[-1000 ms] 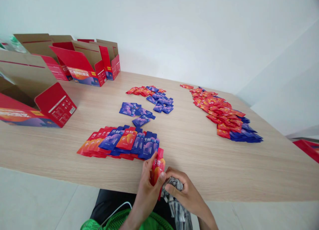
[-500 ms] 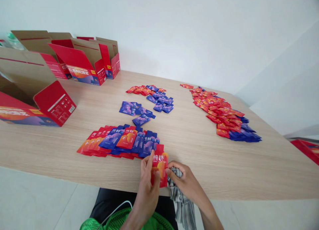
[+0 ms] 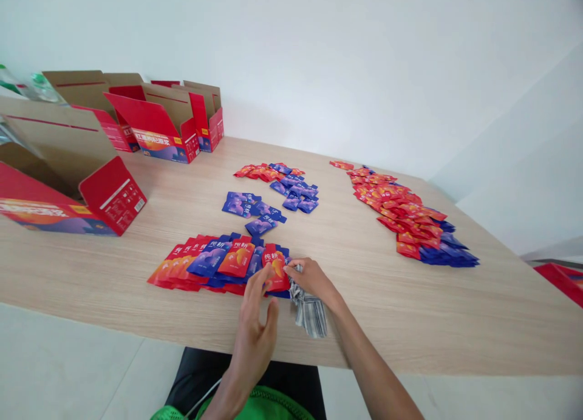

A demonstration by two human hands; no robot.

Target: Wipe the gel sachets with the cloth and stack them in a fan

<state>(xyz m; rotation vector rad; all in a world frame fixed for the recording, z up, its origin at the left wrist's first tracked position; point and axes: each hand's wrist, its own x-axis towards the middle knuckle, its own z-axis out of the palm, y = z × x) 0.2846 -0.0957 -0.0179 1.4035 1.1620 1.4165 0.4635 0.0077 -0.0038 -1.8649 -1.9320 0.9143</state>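
A red pouch with orange fruit printed on it lies over the right end of a fanned row of red and blue pouches. My right hand pinches its right edge and also holds a crumpled grey striped cloth, which hangs down onto the table. At the pouch's lower left is my left hand, fingers spread and thumb apart, the fingertips close to its edge; whether they touch it I cannot tell.
Loose blue pouches lie behind the row, with a mixed cluster farther back. A long heap of red and blue pouches spreads across the right. Open red cartons stand at the left, plastic bottles behind them.
The red pouch has moved from between both hands above the table's front edge onto the right end of the row. My left hand has let go of it; the cloth moved along with my right hand.
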